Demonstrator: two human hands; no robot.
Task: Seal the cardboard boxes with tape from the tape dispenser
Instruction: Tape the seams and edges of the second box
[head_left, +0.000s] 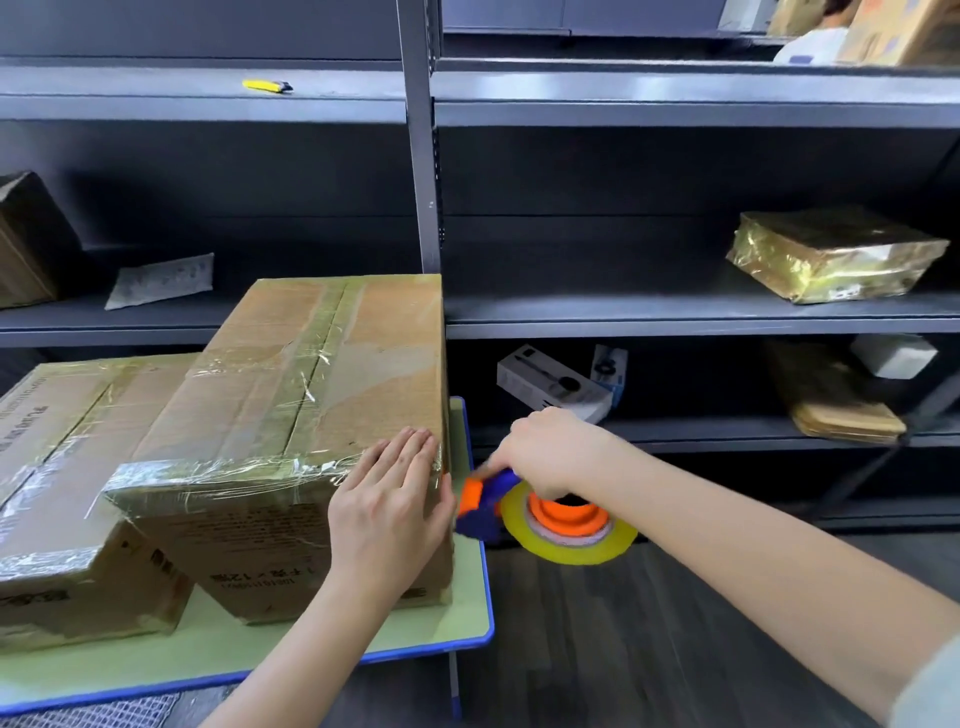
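Blue-and-orange tape dispenser (485, 506) with yellowish clear tape roll (569, 525) sits just off the right edge of the tall brown cardboard box (311, 395), nose at its near right corner. Right hand (550, 452) closed around the dispenser handle from above. Left hand (389, 499) flat and open, pressing that same corner. Box stands on green blue-edged table (457, 623), touching a lower taped cardboard box (67, 467) on its left.
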